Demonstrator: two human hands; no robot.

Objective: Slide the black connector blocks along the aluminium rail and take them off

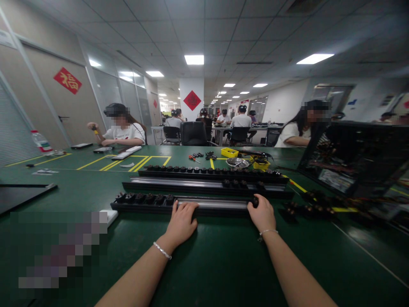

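A long black channel (220,204) with a shiny metal inside lies across the bench in front of me. Small black socket-like modules (150,199) sit in a row along its left part. My left hand (182,221) curls its fingers over the channel's near edge, by the last module of that row. At the channel's right end my right hand (263,215) pinches a small black module (254,201), partly hidden by the fingers. A second channel (191,183) behind holds several modules on its right part. Behind that, a third channel (207,171) carries modules along its length.
Loose black modules (308,209) lie at right, near an open computer case (338,162). Farther back are a metal bowl (237,163), yellow trays (229,152) and a screwdriver (194,159). A dark panel (22,198) lies at left. Two co-workers sit across the green bench (220,264).
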